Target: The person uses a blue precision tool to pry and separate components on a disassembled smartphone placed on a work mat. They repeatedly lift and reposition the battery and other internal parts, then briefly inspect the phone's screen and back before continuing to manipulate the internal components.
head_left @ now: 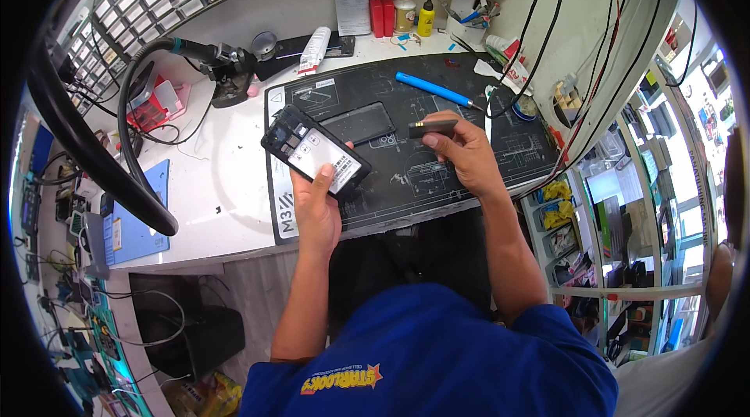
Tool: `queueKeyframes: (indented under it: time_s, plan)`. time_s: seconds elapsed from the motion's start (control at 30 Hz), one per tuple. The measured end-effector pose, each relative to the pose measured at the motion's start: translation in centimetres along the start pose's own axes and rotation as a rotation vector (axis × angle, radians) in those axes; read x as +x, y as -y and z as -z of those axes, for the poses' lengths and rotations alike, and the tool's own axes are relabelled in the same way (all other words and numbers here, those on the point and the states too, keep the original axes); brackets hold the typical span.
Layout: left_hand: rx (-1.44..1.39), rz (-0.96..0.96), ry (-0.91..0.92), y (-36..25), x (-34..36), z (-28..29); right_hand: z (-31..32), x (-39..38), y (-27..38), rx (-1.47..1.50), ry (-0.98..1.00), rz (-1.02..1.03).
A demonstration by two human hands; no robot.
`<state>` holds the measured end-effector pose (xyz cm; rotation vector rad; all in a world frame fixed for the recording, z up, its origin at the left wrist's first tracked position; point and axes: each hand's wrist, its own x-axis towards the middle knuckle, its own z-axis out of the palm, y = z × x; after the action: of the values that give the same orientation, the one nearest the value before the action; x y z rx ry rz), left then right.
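My left hand (316,210) grips a black phone (295,136) with its back off, tilted over the left part of a black work mat (437,171). The thumb presses on the white label inside the phone's bay. In my right hand (470,153), pinched between thumb and fingers, is a flat dark phone battery (428,129) with gold contacts at one end. It is held apart from the phone, to its right. A dark, glossy phone-shaped panel (361,121) lies on the mat, partly behind the phone; I cannot tell whether it is a cover or a screen.
A blue pen-shaped tool (433,89) with a cable lies on the mat's far side. Bottles (426,17) and a cup of tools (467,17) stand behind. A thick black flexible arm (101,143) arches over the left. Cables (547,18) hang at right. A blue mat (148,221) lies left.
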<state>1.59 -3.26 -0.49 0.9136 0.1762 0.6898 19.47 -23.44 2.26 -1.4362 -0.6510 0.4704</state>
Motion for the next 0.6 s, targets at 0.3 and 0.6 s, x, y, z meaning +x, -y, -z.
queueKeyframes:
  time_s: [0.3,0.6]
  plan:
    - [-0.279,0.145,0.029,-0.1,0.8,0.1,-3.7,-1.6,0.8,0.128,0.049,-0.064]
    - [-0.295,0.102,0.076,1.1,1.0,-0.5,-6.2,-4.9,1.8,0.170,0.224,-0.119]
